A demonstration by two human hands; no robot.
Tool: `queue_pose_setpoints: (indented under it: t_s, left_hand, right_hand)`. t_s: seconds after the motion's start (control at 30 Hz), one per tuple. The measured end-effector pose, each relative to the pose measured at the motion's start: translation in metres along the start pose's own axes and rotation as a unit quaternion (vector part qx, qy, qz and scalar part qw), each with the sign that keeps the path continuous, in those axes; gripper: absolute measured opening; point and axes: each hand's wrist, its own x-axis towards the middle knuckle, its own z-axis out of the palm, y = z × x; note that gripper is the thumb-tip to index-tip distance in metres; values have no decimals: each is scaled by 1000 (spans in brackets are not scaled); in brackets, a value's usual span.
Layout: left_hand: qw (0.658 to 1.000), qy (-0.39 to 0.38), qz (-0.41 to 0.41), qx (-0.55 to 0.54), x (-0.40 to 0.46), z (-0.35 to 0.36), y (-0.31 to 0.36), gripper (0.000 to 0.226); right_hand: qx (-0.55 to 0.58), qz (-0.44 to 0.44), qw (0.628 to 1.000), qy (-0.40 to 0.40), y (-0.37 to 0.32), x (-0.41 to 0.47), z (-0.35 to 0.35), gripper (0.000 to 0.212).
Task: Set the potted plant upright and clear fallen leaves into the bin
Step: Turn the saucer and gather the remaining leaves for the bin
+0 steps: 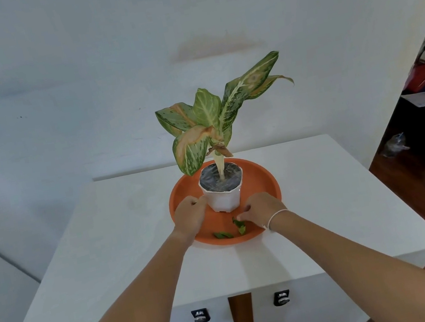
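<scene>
A potted plant with speckled green and orange leaves (210, 121) stands upright in a white pot (224, 192) on an orange round tray (262, 177). My left hand (189, 216) rests against the pot's left side, fingers curled at its rim. My right hand (261, 211) is low over the tray in front of the pot, fingertips pinching at a small green fallen leaf (238, 224). Another fallen leaf (223, 234) lies near the tray's front rim. No bin is in view.
The tray sits on a white cabinet top (122, 233) against a white wall; two dark latches (200, 316) are on the cabinet front. A doorway to the right shows wooden floor (395, 171) and clutter.
</scene>
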Motion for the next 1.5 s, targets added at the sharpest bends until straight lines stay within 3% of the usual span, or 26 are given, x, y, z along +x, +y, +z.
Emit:
queue_pose_setpoints:
  t_s: [0.1,0.23,0.47,0.73,0.8,0.93,1.07,1.23,1.5]
  left_hand:
    - [990,3,93,106,-2,1,1,39]
    - [967,-30,150,205,-4,-2,-4,37]
    - [957,-39,175,228,-9,0,-4,38]
    - [954,-52,192,223,-8,-1,-7,20]
    - [950,-54,193,238,-5,-3,-9,26]
    - [938,-61,195,281,-2,-6,-9,39]
    - [936,-88,183,288,-3,-7,-8,29]
    - [903,-108,198,365,-8,0,-4,30]
    - [845,-106,162,498,-14,7,-4,43]
  right_hand:
    - [-67,-20,997,-15,0,0,4,33]
    - [-159,-40,986,-16,-3,0,5,34]
    - [-185,-99,978,5,-3,-8,10,23]
    - [-206,-134,969,-25,-6,-9,5,17]
    - [-159,-108,981,-40,-6,-5,3,18]
    - [78,-24,994,-66,-3,1,-7,31]
    - [291,71,948,-111,5,1,-13,29]
    - [471,137,866,-96,14,1,-10,15]
    - [550,136,816,-115,20,-2,-8,13]
